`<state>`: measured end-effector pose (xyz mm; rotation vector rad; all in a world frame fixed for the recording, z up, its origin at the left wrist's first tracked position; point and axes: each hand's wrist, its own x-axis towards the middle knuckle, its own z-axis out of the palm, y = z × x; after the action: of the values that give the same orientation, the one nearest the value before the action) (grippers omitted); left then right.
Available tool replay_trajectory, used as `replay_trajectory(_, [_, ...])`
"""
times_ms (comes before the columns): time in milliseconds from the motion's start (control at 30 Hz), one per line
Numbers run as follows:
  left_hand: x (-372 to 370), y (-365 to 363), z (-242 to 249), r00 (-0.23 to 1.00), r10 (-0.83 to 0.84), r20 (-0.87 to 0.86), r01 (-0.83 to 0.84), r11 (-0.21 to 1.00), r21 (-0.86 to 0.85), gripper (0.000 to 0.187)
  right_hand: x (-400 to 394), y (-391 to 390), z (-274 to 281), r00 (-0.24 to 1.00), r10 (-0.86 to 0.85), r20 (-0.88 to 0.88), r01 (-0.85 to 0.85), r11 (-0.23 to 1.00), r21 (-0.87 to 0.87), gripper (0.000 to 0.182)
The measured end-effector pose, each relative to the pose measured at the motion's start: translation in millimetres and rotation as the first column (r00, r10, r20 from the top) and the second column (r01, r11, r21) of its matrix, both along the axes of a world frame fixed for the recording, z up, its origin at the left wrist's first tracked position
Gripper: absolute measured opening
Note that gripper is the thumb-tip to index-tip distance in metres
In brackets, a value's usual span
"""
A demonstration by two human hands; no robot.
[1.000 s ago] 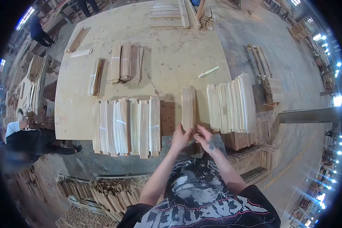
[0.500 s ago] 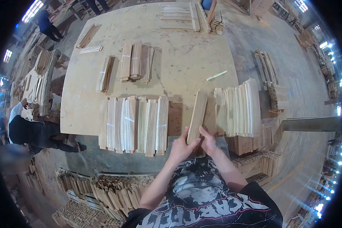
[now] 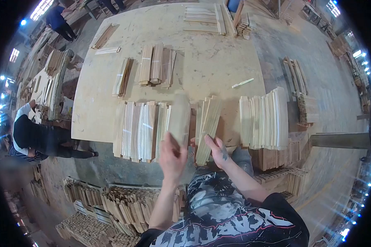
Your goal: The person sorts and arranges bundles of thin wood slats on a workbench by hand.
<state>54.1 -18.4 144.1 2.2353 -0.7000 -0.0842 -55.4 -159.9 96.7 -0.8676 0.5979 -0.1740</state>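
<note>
Wooden slat (image 3: pixel 179 119), blurred, sits at frame centre in my left hand (image 3: pixel 172 154), fingers closed round its near end, apparently carrying it toward the row of slats (image 3: pixel 142 129), while my right hand (image 3: pixel 216 151) rests half-open on the fanned slat stack (image 3: pixel 207 127), steadying it.

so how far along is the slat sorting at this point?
Done: a sorted row of slats lies side by side at the table's near edge. In hand: the left hand holds a blurred slat beside that row; the right hand rests on a small fanned bundle. Left: that bundle and the big stack to the right.
</note>
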Motion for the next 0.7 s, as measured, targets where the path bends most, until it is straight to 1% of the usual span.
replay_trajectory(33, [7,8,-4,0.994,0.06,0.089,-0.059,0.998,-0.021,0.064,-2,-1,1,1.0,-0.005,-0.009,0.005,1.0,0.004,0.046])
replay_trajectory(133, [30,34,-25,0.953,0.11,0.283,-0.159,0.974,0.159,0.062,-6,0,9,0.999,-0.017,-0.034,0.016,1.0,-0.003,0.047])
replay_trajectory(233, [34,42,-28,0.908,0.036,0.418,-0.162,0.949,0.27,0.059,-8,3,7,0.999,-0.026,-0.044,0.025,0.999,-0.034,0.048])
replay_trajectory(333, [37,43,-31,0.931,0.037,0.362,-0.144,0.952,0.271,0.056,-7,8,-1,0.998,-0.04,-0.04,0.039,0.998,-0.043,0.049])
replay_trajectory(400, [40,41,-39,0.932,0.029,0.36,-0.136,0.951,0.276,0.052,-5,11,-1,0.999,-0.034,-0.038,0.032,0.998,-0.052,0.05])
replay_trajectory(467, [42,38,-41,0.934,0.023,0.357,-0.135,0.947,0.291,0.049,-7,18,-28,0.994,-0.05,-0.094,0.043,0.996,-0.072,0.051])
replay_trajectory(533, [39,35,-41,0.935,0.019,0.354,-0.138,0.939,0.316,0.047,-5,22,-26,0.989,-0.069,-0.128,0.06,0.996,-0.068,0.052])
replay_trajectory(633, [37,36,-43,0.929,-0.018,0.369,-0.115,0.935,0.336,0.043,-4,29,-17,0.986,-0.09,-0.142,0.084,0.995,-0.049,0.055])
replay_trajectory(700, [31,33,-43,0.894,-0.06,0.443,-0.099,0.94,0.327,0.038,-4,31,-16,0.985,-0.1,-0.144,0.091,0.994,-0.066,0.054])
